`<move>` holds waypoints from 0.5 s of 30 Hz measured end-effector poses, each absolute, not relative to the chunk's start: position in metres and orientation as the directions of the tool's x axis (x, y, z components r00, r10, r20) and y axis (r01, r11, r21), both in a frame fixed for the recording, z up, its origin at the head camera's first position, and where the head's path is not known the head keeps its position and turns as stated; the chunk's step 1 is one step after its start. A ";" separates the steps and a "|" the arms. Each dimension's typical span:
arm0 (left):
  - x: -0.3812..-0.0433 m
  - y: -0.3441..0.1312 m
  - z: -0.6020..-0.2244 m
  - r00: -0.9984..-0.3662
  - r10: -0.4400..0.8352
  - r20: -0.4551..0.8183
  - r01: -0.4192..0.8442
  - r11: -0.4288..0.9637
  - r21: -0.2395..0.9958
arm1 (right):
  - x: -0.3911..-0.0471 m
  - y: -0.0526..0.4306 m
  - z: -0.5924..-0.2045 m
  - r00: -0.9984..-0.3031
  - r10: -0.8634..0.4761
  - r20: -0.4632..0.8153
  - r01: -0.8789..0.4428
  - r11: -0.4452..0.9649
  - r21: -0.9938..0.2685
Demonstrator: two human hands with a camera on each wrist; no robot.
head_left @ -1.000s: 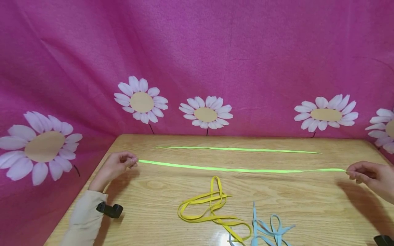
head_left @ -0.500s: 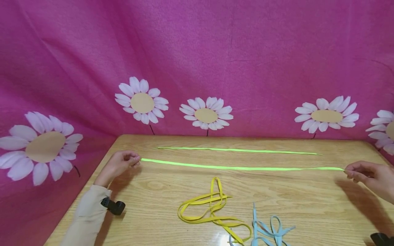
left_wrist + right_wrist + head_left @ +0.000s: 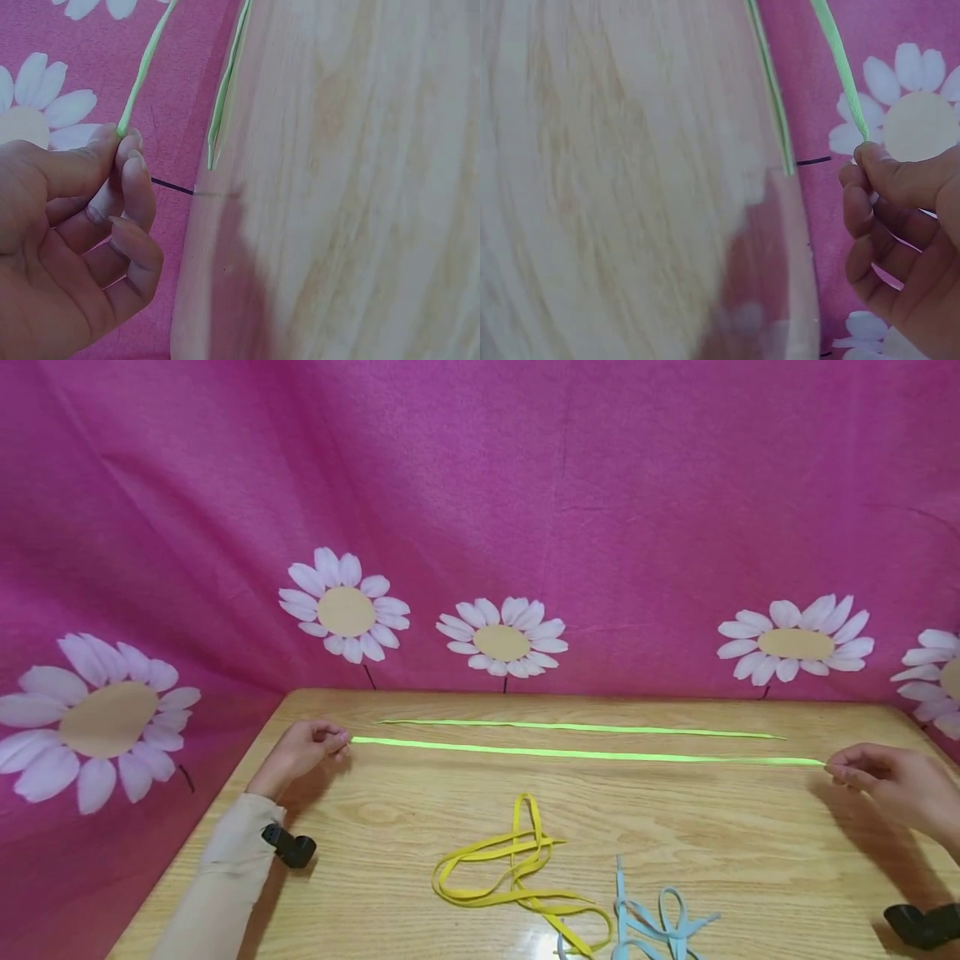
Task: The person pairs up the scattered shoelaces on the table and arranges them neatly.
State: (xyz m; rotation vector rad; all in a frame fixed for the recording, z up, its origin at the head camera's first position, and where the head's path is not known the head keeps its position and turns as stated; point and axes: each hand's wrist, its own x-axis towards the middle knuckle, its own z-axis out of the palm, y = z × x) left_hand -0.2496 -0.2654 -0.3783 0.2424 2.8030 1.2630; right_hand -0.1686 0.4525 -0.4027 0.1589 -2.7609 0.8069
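A neon green shoelace (image 3: 570, 753) stretches nearly straight across the table, held above its surface. My left hand (image 3: 309, 752) pinches its left end between thumb and forefinger, as the left wrist view also shows for the hand (image 3: 82, 225). The right end is pinched by my right hand (image 3: 892, 781), whose other fingers curl loosely in the right wrist view. Just beyond lies a second green shoelace (image 3: 585, 727), flat and straight near the table's back edge; its tips show in both wrist views.
A yellow shoelace (image 3: 487, 897) lies in loose loops at the middle front. Right of it is a light blue shoelace (image 3: 667, 929), partly cut off by the frame. Behind the wooden table (image 3: 375, 860) hangs a pink cloth (image 3: 600, 485) with white daisies.
Both hands have moved away from me, toward the back of the table, and slightly inward. The held green shoelace has come closer to the lying one. The other laces stay put.
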 end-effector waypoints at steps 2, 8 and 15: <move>-0.252 -0.264 -0.377 -0.986 0.166 0.015 0.121 0.654 0.747 | -0.172 0.455 -0.406 -0.962 -0.038 0.269 -0.170 0.856 -0.489; -0.258 -0.259 -0.376 -0.985 0.171 0.020 0.125 0.633 0.764 | -0.182 0.462 -0.415 -0.963 -0.069 0.262 -0.190 0.859 -0.474; -0.262 -0.255 -0.382 -0.991 0.136 -0.018 0.068 0.601 0.796 | -0.187 0.463 -0.421 -0.975 -0.040 0.217 -0.130 0.898 -0.421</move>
